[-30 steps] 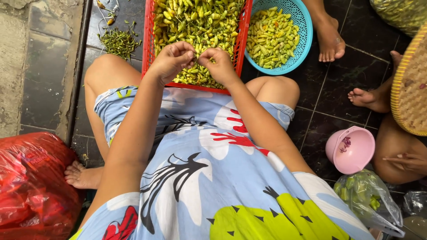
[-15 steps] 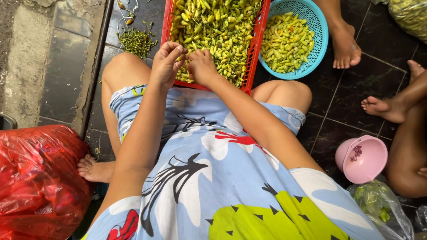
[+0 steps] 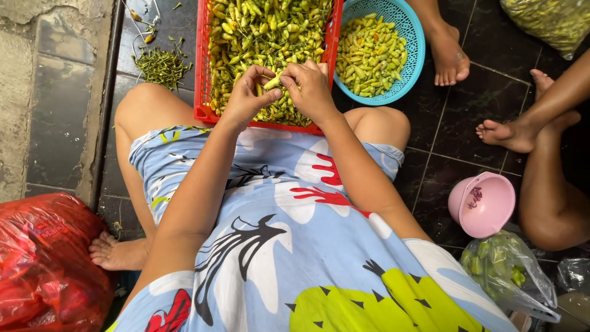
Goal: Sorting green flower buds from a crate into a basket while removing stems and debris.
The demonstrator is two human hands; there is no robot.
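Seemingly pinched, chilli (image 3: 271, 82) between left hand (image 3: 246, 95), right hand (image 3: 313, 92)

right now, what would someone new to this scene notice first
The red plastic crate heaped with small yellow-green chili peppers sits top centre, where the left hand and right hand pinch one chili together. Beside it on the right sits a round blue plastic basket of chilies, and a pink plastic bowl lies lower right.

Soft, even daylight, bright and shadowless; faint sheen on the dark floor tiles (image 3: 485, 92). Sharp throughout, slight wide-angle stretch at the edges.
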